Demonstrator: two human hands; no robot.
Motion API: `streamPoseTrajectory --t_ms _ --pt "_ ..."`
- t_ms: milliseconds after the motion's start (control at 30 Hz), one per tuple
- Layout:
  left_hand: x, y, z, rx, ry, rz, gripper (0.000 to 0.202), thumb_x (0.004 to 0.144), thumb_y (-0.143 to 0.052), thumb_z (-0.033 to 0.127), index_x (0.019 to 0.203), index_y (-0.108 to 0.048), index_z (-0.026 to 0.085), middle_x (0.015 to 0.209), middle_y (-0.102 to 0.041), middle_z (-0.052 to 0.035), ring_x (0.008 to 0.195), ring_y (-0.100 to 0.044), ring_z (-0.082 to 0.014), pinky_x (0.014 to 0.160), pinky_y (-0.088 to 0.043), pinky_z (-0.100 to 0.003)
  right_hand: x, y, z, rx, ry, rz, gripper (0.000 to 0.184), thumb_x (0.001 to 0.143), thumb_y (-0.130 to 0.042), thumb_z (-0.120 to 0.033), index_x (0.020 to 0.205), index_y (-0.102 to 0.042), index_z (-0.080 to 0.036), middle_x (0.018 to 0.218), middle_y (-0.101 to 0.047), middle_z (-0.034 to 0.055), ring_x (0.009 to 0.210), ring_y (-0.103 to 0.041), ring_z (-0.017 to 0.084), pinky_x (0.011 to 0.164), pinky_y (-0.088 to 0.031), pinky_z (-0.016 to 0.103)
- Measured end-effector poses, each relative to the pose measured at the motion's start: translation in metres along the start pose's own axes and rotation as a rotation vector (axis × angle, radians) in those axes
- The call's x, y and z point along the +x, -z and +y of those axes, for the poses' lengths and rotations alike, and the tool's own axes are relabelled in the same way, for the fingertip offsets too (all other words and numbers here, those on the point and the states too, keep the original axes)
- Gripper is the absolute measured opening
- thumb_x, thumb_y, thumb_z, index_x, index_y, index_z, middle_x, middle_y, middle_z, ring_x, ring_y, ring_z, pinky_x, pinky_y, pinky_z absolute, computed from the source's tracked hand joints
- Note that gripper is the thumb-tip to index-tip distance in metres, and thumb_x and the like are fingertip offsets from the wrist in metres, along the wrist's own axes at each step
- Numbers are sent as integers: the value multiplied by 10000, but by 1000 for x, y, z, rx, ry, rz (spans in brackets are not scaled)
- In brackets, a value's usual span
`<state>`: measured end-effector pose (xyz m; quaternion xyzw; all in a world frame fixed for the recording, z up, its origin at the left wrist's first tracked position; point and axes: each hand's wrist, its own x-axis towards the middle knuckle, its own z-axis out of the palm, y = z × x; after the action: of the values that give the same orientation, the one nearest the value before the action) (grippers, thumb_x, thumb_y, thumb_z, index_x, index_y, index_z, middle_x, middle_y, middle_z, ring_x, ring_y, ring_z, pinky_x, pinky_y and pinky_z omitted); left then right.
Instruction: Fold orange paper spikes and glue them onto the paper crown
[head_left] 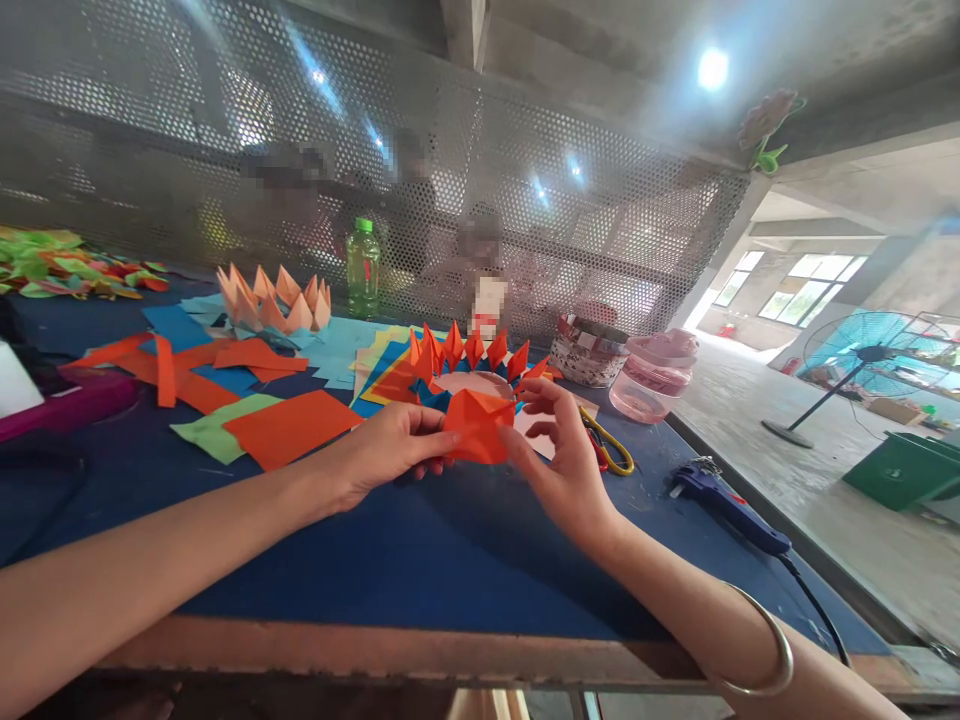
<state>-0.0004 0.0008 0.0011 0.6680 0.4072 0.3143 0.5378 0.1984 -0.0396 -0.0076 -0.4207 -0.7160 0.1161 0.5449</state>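
Observation:
An orange sheet of paper (480, 428) with creases is held up over the table's front half. My left hand (401, 440) pinches its left edge between thumb and fingers. At the paper's right edge is my right hand (559, 450), its thumb against the sheet and its fingers raised and spread apart. Just behind the sheet stands a ring of folded orange paper points (454, 345) with blue paper at its base; the sheet hides part of it. Scissors with yellow and red handles (616, 450) lie right of my right hand.
Orange paper pieces (289, 425) and a peach paper ring (274, 305) lie to the left. Farther back stand a green-capped bottle (363, 265), a patterned basket (589, 350) and a pink container (652, 375). A blue glue gun (731, 510) with its cord rests near the right edge.

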Motion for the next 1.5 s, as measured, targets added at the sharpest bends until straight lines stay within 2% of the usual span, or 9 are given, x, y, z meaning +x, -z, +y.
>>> streamPoseTrajectory --t_ms 133,233,433,533,700,867,1033,1167,1500 --pt "-2 2 2 -86 78 7 305 687 -733 420 632 -610 146 555 -578 22 522 -486 -89 482 -330 -211 -1 5 -3 -294 294 -103 403 770 -732 -295 1141 -579 -249 1149 -542 79 1080 -518 241 932 -441 434" --pt "-4 4 5 -188 181 -13 298 653 -771 403 674 -630 140 569 -593 18 514 -495 -83 471 -324 -199 -2 5 1 -368 398 -217 359 782 -727 -252 1121 -610 -230 1104 -584 77 1039 -544 238 900 -453 419" --pt "-9 4 10 -140 286 -128 332 651 -758 434 704 -625 134 599 -594 14 499 -488 -78 465 -323 -199 0 6 7 -385 564 -245 120 885 -602 -173 904 -705 -231 932 -670 49 888 -573 190 817 -458 363" --pt "-10 5 7 181 145 -112 355 733 -659 500 717 -615 149 617 -597 1 511 -505 -109 478 -348 -233 -1 5 8 -327 555 -305 132 884 -591 -148 880 -707 -210 894 -676 47 835 -599 169 783 -471 334" --pt "-16 13 2 698 -261 155 267 847 -577 422 928 -638 175 823 -681 -38 720 -611 -178 652 -451 -296 -7 0 7 -207 412 -451 129 875 -585 -131 826 -697 -172 891 -660 62 783 -622 138 699 -502 251" --pt "-34 22 1 872 -575 -92 215 932 -490 275 962 -686 192 1034 -696 -38 979 -630 -176 890 -456 -283 -11 2 5 -185 383 -545 170 919 -531 -158 869 -693 -176 891 -662 72 814 -618 151 709 -514 263" --pt "-42 28 -12 929 -696 -262 301 936 -512 270 1210 -622 217 1229 -663 -35 1168 -569 -187 1022 -419 -282 -15 13 6 -168 356 -610 168 926 -526 -157 954 -688 -191 969 -673 75 881 -611 162 777 -519 293" --pt "-41 26 -15 959 -721 -334 337 933 -511 254 1254 -601 208 1260 -656 -48 1185 -571 -205 1040 -428 -310 -16 21 6 -150 355 -646 184 935 -516 -161 965 -696 -180 965 -679 79 864 -614 157 775 -521 293" --pt "-42 17 -12 846 -810 -347 368 877 -552 178 1223 -639 264 1176 -704 -46 1088 -645 -234 939 -518 -294 -9 29 9 8 160 -723 100 875 -628 -182 915 -720 -188 911 -679 61 871 -625 151 792 -530 277"
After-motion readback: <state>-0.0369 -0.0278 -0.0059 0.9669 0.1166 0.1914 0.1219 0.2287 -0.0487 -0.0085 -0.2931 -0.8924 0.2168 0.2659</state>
